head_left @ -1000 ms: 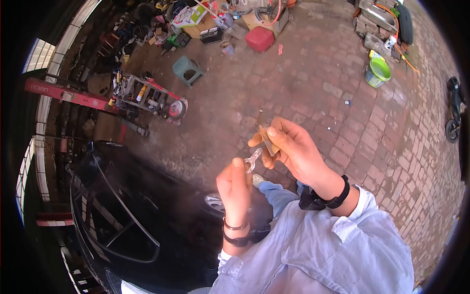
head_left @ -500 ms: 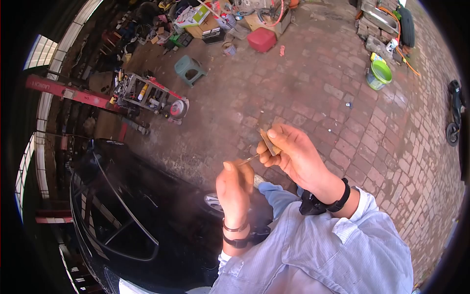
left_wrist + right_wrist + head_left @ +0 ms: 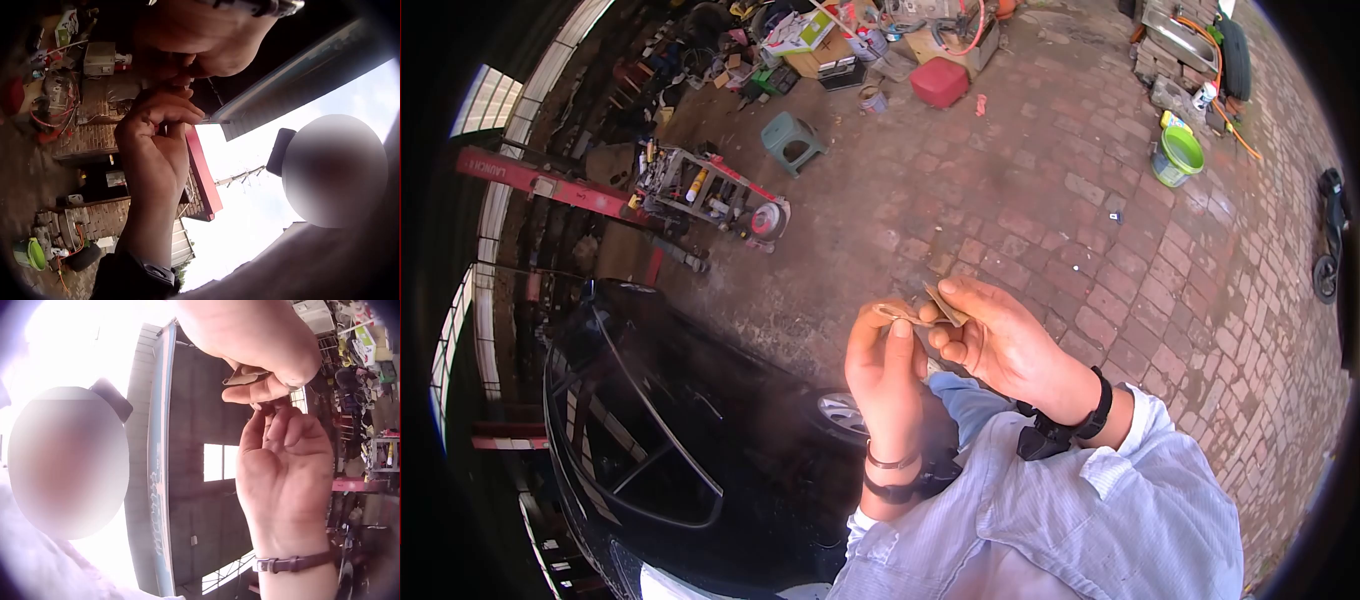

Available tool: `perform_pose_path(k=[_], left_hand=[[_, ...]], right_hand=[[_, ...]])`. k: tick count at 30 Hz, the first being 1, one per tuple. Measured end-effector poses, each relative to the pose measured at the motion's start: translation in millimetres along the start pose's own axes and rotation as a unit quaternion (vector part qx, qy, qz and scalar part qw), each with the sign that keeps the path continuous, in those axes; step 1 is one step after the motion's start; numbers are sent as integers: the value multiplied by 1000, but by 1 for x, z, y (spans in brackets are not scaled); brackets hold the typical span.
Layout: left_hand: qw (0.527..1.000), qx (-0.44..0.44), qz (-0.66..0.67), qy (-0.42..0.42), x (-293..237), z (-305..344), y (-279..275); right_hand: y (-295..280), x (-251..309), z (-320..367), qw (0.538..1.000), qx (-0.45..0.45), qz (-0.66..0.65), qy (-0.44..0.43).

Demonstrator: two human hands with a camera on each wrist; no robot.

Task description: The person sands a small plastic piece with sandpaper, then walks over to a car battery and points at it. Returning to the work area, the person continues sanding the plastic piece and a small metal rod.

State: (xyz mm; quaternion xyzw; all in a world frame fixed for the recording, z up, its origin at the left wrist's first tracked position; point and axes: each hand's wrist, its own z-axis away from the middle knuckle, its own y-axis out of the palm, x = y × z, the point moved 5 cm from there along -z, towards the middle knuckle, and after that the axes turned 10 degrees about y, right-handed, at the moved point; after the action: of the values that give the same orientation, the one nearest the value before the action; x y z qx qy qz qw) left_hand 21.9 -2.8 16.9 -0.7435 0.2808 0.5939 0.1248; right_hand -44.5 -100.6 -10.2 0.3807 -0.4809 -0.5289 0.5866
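My left hand (image 3: 887, 385) pinches a small ring-ended piece (image 3: 893, 312) between thumb and forefinger, its narrow stem pointing toward my other hand. Thumb and fingers of my right hand (image 3: 1012, 340) grip a folded brown piece (image 3: 942, 302) that looks like sandpaper. The two hands are close together in front of my body, fingertips nearly meeting. In the right wrist view the folded piece (image 3: 245, 376) shows tan above a straight finger, and my left hand (image 3: 284, 462) reaches up from below. Fingers hide most of the small piece in both wrist views.
A black car (image 3: 670, 420) stands at the left, close by my body. Ahead are a tool cart (image 3: 710, 195), a green stool (image 3: 792, 142) and a red box (image 3: 940, 82). A green bucket (image 3: 1178, 157) sits on the brick paving (image 3: 1090, 250) at the right.
My left hand has turned, so the ring end now lies near its thumb tip and the stem meets the right fingers. The folded piece has dipped slightly.
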Motion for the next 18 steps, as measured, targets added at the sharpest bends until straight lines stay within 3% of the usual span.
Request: perform_pose_path(k=[2, 3, 5, 6, 7, 10, 13, 16, 18], left_hand=[[997, -44, 64, -31, -12, 1, 3], [996, -46, 63, -31, -16, 2, 0], [989, -7, 133, -66, -19, 5, 1], [993, -19, 94, -69, -21, 6, 2], [993, -21, 94, -69, -22, 7, 0], [982, 87, 94, -138, -23, 13, 5], [968, 140, 135, -157, -23, 15, 5], [965, 144, 127, -177, -23, 18, 8], [962, 148, 117, -197, -28, 18, 9]], right_hand=[[6, 3, 3, 991, 35, 132, -4], [6, 4, 4, 991, 36, 133, -2], [8, 10, 7, 939, 17, 342, -44], [11, 11, 9, 922, 10, 382, -55], [11, 12, 9, 922, 10, 382, -54], [16, 15, 13, 909, 66, 407, -64], [18, 19, 15, 872, 107, 463, -122], [17, 19, 14, 864, 146, 469, -105], [18, 22, 13, 844, 138, 500, -138]])
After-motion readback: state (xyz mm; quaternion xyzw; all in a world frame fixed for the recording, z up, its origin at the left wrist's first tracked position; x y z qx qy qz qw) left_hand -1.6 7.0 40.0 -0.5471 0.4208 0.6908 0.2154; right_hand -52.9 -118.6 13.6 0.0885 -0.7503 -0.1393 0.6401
